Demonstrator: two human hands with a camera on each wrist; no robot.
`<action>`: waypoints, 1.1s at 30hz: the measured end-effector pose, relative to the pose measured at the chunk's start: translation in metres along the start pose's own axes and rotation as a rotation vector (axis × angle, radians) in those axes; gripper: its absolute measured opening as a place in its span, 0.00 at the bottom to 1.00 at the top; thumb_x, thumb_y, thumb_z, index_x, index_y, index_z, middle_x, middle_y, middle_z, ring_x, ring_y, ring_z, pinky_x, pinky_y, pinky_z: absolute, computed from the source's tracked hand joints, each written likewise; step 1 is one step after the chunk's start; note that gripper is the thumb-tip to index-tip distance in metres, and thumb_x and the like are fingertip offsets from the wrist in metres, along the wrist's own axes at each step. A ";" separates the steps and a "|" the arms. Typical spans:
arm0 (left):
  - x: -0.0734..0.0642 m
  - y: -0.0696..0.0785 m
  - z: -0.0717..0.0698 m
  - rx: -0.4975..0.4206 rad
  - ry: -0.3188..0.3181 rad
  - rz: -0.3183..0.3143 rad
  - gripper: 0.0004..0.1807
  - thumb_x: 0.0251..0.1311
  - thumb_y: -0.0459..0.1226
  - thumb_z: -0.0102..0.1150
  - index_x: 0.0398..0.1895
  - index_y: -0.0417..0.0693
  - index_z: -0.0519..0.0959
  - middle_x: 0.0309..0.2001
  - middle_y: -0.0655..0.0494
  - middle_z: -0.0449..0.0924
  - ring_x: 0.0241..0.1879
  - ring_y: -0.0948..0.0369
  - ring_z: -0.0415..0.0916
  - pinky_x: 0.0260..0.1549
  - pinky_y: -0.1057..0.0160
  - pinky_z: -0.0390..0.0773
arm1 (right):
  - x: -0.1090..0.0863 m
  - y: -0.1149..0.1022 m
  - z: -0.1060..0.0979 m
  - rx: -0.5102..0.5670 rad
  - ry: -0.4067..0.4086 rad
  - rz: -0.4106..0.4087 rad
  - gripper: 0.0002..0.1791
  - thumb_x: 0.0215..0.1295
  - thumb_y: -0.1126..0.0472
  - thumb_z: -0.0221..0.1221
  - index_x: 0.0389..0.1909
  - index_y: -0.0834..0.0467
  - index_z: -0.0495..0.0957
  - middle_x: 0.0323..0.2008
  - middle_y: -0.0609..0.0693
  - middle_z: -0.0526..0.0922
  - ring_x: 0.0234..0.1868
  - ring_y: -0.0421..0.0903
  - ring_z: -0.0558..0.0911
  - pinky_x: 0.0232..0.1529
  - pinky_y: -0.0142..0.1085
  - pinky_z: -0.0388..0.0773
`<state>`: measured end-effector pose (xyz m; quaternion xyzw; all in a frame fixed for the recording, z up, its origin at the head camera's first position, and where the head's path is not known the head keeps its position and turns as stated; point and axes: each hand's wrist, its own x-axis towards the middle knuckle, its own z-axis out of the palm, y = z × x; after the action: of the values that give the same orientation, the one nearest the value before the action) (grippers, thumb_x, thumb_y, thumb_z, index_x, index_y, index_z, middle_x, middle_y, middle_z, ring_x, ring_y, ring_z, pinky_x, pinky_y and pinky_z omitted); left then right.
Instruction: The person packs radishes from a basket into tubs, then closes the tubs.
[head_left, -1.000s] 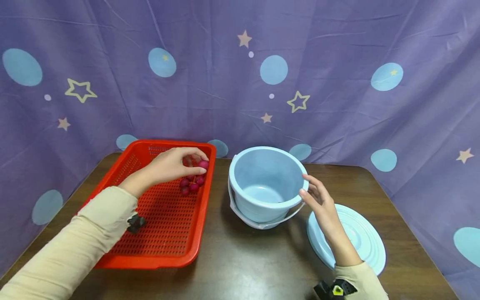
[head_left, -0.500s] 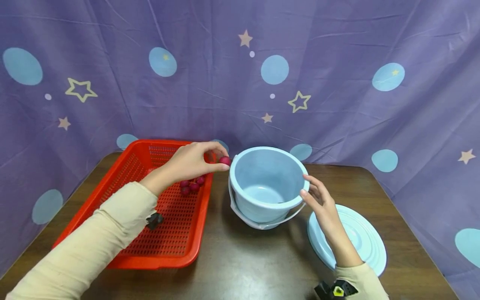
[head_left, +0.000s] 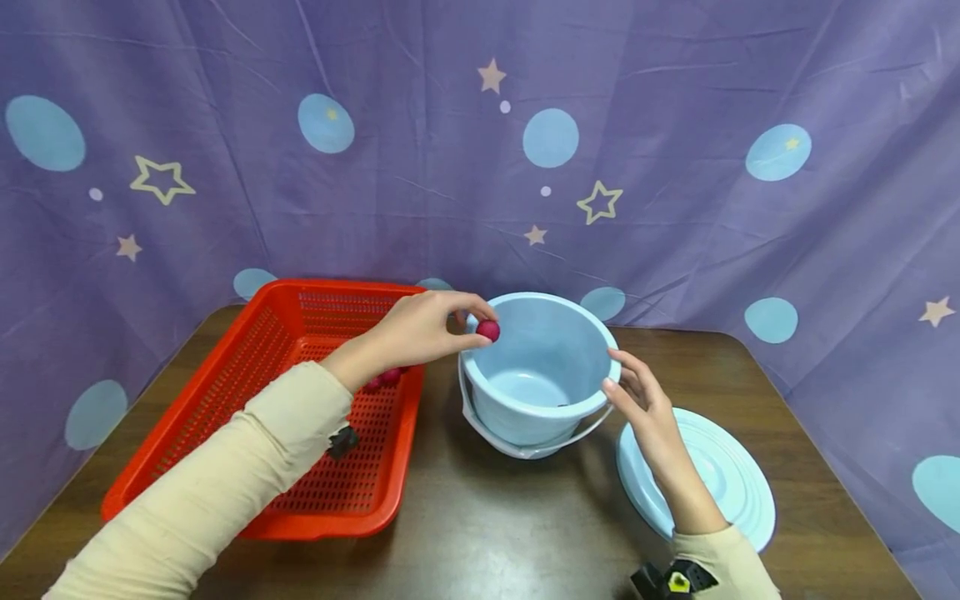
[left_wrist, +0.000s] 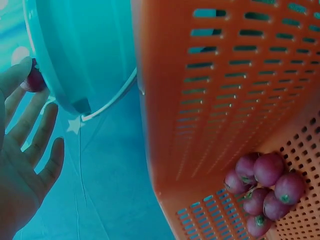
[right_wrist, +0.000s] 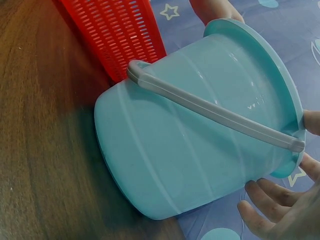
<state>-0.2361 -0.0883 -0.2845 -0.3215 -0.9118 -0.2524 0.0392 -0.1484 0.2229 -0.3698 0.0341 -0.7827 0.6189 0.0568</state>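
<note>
In the head view my left hand pinches a small round red radish between thumb and fingertips, over the left rim of the light blue bucket. The left wrist view shows this radish partly behind the thumb and the bucket's rim. On the bucket's right side, my right hand grips the rim with thumb and fingers. Several more radishes lie clustered in a corner of the red plastic basket; in the head view my left hand and wrist partly cover them.
The bucket's pale handle hangs down along its front. A round light blue lid lies on the brown wooden table, right of the bucket and partly under my right forearm. Behind the table hangs a purple patterned cloth.
My left hand has carried the radish from the basket rightward to over the bucket's rim. My right hand has kept its hold on the bucket.
</note>
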 end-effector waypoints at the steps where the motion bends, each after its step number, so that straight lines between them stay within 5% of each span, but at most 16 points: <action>1: 0.001 0.001 0.001 0.009 0.000 0.005 0.17 0.56 0.50 0.71 0.50 0.68 0.83 0.37 0.69 0.80 0.37 0.66 0.73 0.32 0.60 0.73 | 0.000 0.000 0.000 0.000 0.000 0.000 0.28 0.75 0.54 0.54 0.72 0.52 0.63 0.63 0.60 0.72 0.65 0.51 0.69 0.57 0.28 0.66; 10: 0.002 -0.001 0.008 0.052 0.019 0.033 0.18 0.54 0.48 0.74 0.48 0.64 0.84 0.41 0.70 0.81 0.39 0.66 0.73 0.34 0.62 0.74 | 0.000 -0.002 0.002 0.005 0.001 -0.013 0.26 0.74 0.57 0.54 0.71 0.52 0.64 0.62 0.61 0.72 0.63 0.50 0.70 0.55 0.27 0.67; 19: -0.003 -0.006 0.010 0.029 0.017 -0.002 0.18 0.56 0.50 0.71 0.50 0.62 0.84 0.35 0.67 0.78 0.34 0.66 0.72 0.31 0.61 0.73 | 0.001 -0.001 0.003 0.008 -0.001 -0.026 0.27 0.74 0.57 0.54 0.71 0.53 0.64 0.62 0.62 0.72 0.63 0.50 0.70 0.55 0.27 0.67; 33: -0.011 -0.028 0.005 -0.035 0.121 0.098 0.10 0.60 0.43 0.69 0.45 0.59 0.84 0.41 0.66 0.81 0.40 0.61 0.78 0.34 0.60 0.73 | -0.001 0.000 0.003 0.013 0.028 -0.022 0.26 0.74 0.58 0.54 0.71 0.52 0.65 0.59 0.60 0.74 0.56 0.40 0.74 0.54 0.28 0.68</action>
<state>-0.2439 -0.1116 -0.3035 -0.3508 -0.8863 -0.2848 0.1009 -0.1473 0.2195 -0.3705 0.0345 -0.7772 0.6239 0.0743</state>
